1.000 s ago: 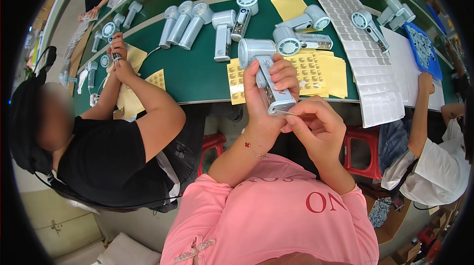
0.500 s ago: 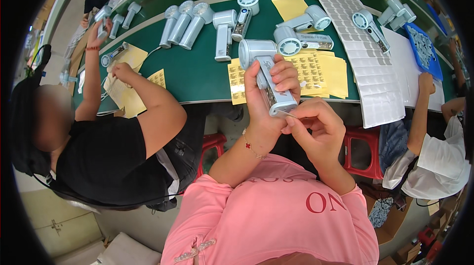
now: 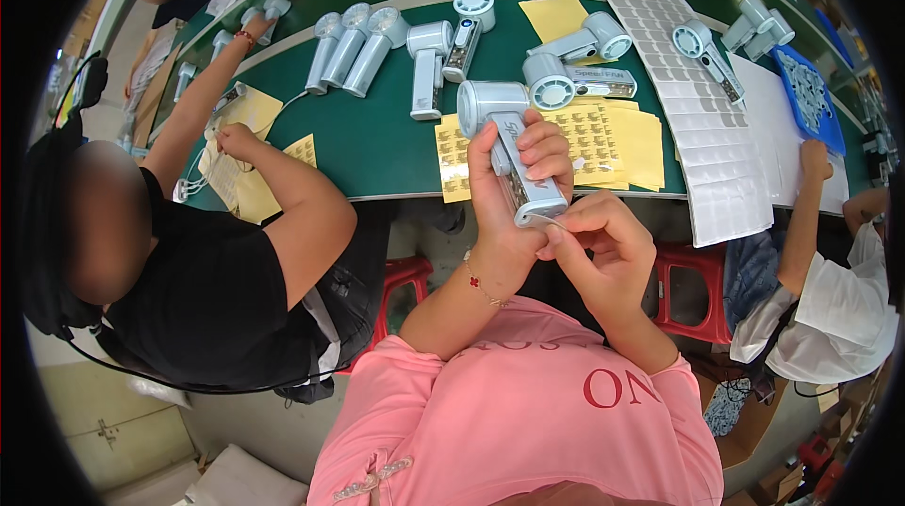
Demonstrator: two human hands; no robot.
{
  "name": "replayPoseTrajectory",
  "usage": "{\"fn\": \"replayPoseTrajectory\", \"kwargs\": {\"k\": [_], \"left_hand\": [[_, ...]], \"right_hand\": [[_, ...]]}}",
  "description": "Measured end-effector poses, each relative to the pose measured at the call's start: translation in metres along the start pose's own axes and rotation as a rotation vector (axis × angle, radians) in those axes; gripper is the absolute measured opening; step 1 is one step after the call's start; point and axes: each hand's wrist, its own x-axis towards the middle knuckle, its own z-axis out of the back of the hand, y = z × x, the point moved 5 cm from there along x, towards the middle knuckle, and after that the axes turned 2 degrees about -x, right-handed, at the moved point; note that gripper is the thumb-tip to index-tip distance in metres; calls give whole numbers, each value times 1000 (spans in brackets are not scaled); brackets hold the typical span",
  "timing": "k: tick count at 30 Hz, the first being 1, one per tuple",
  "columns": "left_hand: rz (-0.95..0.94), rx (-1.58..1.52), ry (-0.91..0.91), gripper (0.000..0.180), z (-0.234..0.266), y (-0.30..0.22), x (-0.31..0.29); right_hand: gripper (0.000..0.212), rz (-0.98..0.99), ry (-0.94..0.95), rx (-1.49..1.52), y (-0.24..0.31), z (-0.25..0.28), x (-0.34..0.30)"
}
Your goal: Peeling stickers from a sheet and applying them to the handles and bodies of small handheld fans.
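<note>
Near the centre of the frame, a pale blue handheld fan (image 3: 517, 153) is held up over the near edge of the green desk (image 3: 396, 162), clasped in the left hand (image 3: 492, 201). That hand's thumb lies along the left side of the handle and its fingers curl over the right side. The fan's long axis slants from upper left to lower right: the round head sits toward the upper left, beyond the thumb, while the handle's foot points down at the right hand (image 3: 608, 244).

This closeness of foot and fingertips is, as I judge it, the relation that counts. The foot is nearer the right hand, lying just above and left of its thumb and forefinger, which are pinched together on a thin clear strip (image 3: 547, 220). The strip spans the small gap between the foot and the pinch; whether it is fixed to the fan or merely rests against it, I cannot tell. Any pull along the handle's line would run toward the lower right of the frame.

Yellow sheets (image 3: 644, 143) lie behind the held fan, right of centre, and a row of three fans (image 3: 377, 52) leans in the upper left-centre, well apart from both hands.
</note>
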Motion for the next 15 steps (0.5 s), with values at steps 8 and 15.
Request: {"fn": "replayPoseTrajectory", "kwargs": {"k": [8, 15], "left_hand": [[-18, 13, -3, 30, 3, -2, 1], [-23, 21, -1, 29, 3, -1, -1]], "right_hand": [[8, -41, -34, 21, -2, -1, 0], [10, -94, -66, 54, -4, 0, -1]]}}
